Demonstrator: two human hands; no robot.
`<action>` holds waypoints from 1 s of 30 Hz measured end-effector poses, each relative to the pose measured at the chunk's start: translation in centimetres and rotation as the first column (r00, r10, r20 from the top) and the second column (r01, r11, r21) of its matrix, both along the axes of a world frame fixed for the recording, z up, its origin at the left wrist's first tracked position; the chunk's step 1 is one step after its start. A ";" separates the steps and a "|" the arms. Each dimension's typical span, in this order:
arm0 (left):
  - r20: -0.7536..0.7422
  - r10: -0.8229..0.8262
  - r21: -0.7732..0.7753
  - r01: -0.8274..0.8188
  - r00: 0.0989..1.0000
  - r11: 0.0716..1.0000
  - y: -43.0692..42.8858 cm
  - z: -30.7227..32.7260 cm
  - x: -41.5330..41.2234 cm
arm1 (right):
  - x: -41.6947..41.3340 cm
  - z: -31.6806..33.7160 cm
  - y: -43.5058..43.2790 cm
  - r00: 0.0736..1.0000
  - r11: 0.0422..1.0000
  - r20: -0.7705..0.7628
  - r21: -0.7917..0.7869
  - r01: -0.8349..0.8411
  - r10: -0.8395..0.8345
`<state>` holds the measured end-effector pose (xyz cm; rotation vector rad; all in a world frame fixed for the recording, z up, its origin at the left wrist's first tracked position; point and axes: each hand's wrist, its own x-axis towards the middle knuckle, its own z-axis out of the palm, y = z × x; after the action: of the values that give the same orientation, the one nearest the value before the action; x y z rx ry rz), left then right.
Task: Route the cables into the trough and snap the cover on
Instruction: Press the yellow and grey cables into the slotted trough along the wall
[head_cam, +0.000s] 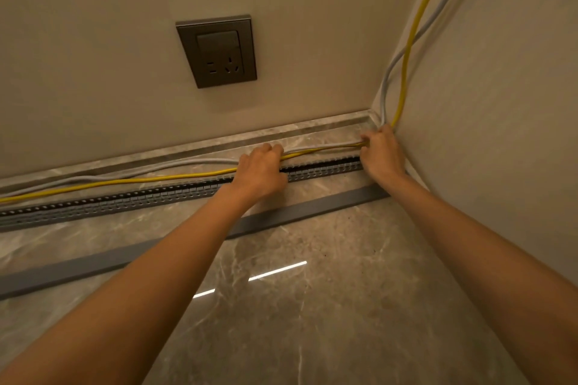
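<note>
1. A slotted grey trough [156, 195] is seen lying on the marble floor [312, 306], running parallel to the back wall [93, 40] from the left edge toward the right-hand corner.
2. The trough is open, and its dark channel is seen bare between the two hands.
3. A flat grey cover [93, 262] is laid on the floor nearer the camera, parallel to the trough and apart from it; it is not fitted.
4. A yellow cable [140, 180] and a grey cable [187, 162] are stretched side by side along the floor between the trough and the stone skirting [187, 148], outside the trough.
5. At the corner both cables are turned upward and carried up the right wall [500, 72], crossing each other on the way.
6. The left hand [261, 170] is reached over the trough, and its grip is closed around both cables where they pass under the fingers.
7. The right hand [380, 153] is placed close to the corner, its grip likewise closed on the two cables just before their upward bend.
8. Between the hands, the cables are seen raised slightly above the floor.
9. A dark socket plate [217, 50] is mounted on the back wall above the left hand.
</note>
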<state>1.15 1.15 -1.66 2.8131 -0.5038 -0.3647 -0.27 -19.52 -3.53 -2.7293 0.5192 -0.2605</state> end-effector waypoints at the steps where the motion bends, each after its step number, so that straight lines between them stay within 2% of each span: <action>1: -0.010 -0.006 0.000 0.006 1.000 1.000 -0.1 -0.3 0.0 | 0.1 0.1 -0.2 1.000 1.000 -0.007 -0.026 -0.016 0.016; 4: -0.043 0.011 -0.026 -0.012 0.999 1.000 -0.5 -1.2 0.1 | 0.6 0.2 -0.9 0.998 0.997 -0.030 -0.052 -0.050 0.049; 11: 0.020 0.123 -0.053 -0.122 0.992 0.991 -1.6 -2.1 0.4 | 0.4 -0.1 -2.0 0.990 0.995 -0.098 -0.004 -0.098 0.097; 15: -0.083 0.203 -0.036 -0.206 0.976 0.978 -1.9 -2.1 1.1 | 0.2 0.3 -2.1 0.975 0.993 -0.188 0.026 -0.116 0.119; 18: -0.121 0.230 -0.028 -0.235 0.966 0.972 -1.9 -1.9 1.7 | 0.2 0.7 -2.2 0.959 0.991 -0.251 -0.012 -0.136 0.129; 20: -0.079 0.214 -0.058 -0.219 0.974 0.974 -1.9 -1.7 1.8 | 0.2 0.8 -2.2 0.960 0.991 -0.249 -0.012 -0.136 0.128; 26: 0.165 0.171 -0.180 -0.140 0.971 0.974 -2.0 -1.4 0.3 | -0.4 1.0 -2.9 0.965 0.984 -0.188 0.028 -0.178 0.181; 30: 0.258 0.067 -0.154 -0.028 0.964 0.988 -2.0 -1.2 -0.4 | -0.9 0.9 -3.9 0.959 0.969 -0.165 -0.059 -0.241 0.228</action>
<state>0.72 -0.82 -2.89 2.7339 -0.4930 0.0576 -1.13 -23.43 -2.60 -2.8696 0.2240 -0.0047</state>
